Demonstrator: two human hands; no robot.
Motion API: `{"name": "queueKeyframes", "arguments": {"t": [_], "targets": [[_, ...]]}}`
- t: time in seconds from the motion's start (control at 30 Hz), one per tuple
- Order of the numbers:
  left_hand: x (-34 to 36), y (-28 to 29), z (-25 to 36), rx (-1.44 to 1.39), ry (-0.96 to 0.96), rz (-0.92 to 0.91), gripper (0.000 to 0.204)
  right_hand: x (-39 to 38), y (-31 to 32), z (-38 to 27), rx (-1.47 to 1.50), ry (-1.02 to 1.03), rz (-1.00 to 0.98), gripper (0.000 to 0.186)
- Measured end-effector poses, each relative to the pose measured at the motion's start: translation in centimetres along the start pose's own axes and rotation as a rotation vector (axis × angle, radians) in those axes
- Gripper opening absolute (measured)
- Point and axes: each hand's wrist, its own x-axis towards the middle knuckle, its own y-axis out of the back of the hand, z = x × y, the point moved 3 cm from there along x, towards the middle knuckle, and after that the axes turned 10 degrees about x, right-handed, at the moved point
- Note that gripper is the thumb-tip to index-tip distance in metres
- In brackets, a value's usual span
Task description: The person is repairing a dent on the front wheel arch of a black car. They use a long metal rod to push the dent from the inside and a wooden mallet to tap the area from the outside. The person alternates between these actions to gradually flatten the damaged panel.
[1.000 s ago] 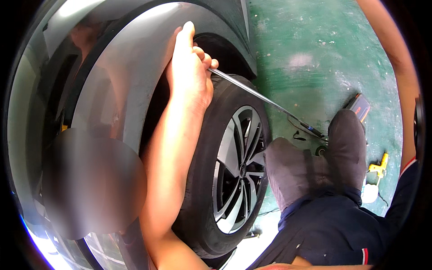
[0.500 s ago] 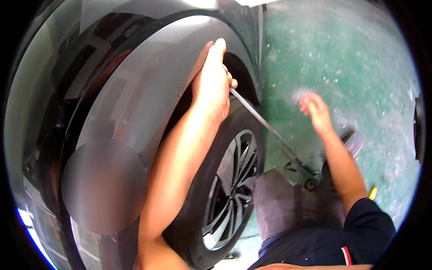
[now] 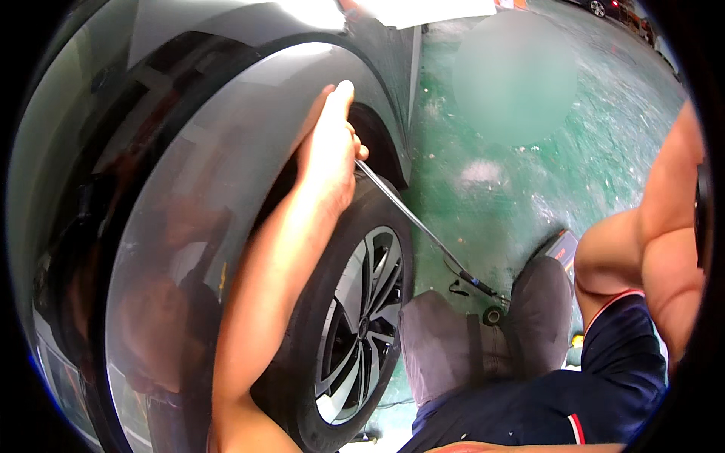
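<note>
My left hand [image 3: 332,143] is at the lip of the dark grey car's wheel arch, its thumb stretched up against the glossy fender [image 3: 242,128]. Its other fingers curl under the lip, closed round the upper end of a long, thin metal rod [image 3: 411,219]. From there the rod slants down past the tyre [image 3: 291,385] to the floor by my knees, where its lower end is dark with a blue band. At the right edge my right arm is bent and raised; its hand lies outside the picture.
The spoked alloy wheel [image 3: 362,325] stands beside my left forearm. A small black ring-shaped thing [image 3: 492,315] shows between my legs, and a box [image 3: 560,248] lies beyond my right knee on the green floor [image 3: 483,204]. Another car [image 3: 598,7] is far off at upper right.
My right hand has risen from over the floor and left the picture at the right. The left hand keeps its place at the arch, while the view has shifted, showing more floor beyond.
</note>
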Motion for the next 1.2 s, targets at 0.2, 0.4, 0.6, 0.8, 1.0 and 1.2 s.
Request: {"name": "queueKeyframes", "arguments": {"t": [0.2, 0.4, 0.6, 0.8, 1.0, 1.2], "targets": [[0.0, -1.3, 0.1, -0.047, 0.003, -0.133, 0.029, -0.6, 3.1, -1.1, -0.130, -0.084, -0.017, 0.063], [0.1, 0.4, -1.7, -0.029, 0.033, -0.013, 0.022, -5.4, 7.6, 3.1, 0.005, -0.420, 0.138, 0.064], [-1.0, -1.0, -1.6, -0.078, 0.019, -0.170, 0.028, -25.0, 6.8, 9.3, -0.012, -1.070, 0.242, 0.065], [-2.6, -0.5, -0.2, 0.014, 0.033, -0.037, 0.025, -27.6, 5.5, 12.2, 0.091, -1.129, 0.291, 0.067], [-1.7, -1.4, 0.5, -0.013, 0.002, -0.117, 0.044, -3.5, 6.7, 3.5, -0.053, -0.369, 0.231, 0.069], [-1.6, -2.2, 1.5, -0.035, 0.007, -0.101, 0.036, 4.4, 5.0, -0.2, -0.104, -0.270, 0.139, 0.070]]}}
